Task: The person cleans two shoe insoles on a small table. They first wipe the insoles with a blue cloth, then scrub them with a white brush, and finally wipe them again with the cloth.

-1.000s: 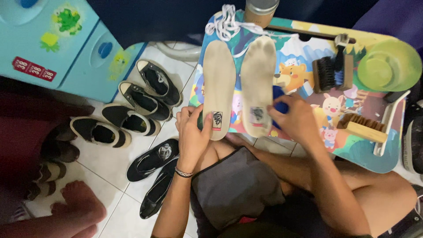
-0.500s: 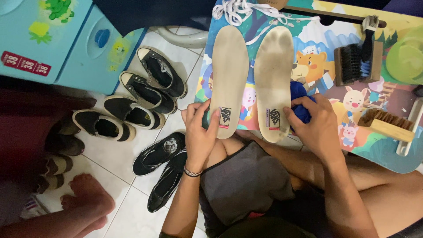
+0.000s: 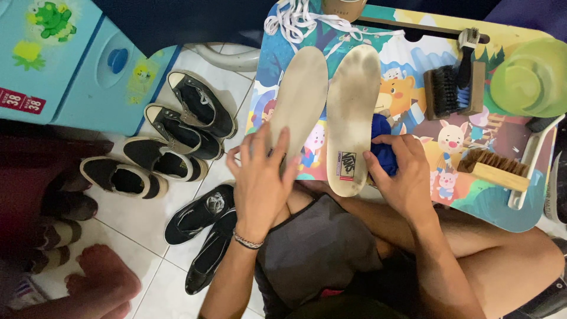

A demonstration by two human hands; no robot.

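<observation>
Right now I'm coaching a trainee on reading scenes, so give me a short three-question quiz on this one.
1. True or false: the left hand rests on the left insole.
2. What does the right hand grip? A) blue cloth B) black brush C) white shoelaces
3. Fill in: the right insole looks ____ than the other.

Key: 1 true; 2 A; 3 dirtier
</observation>
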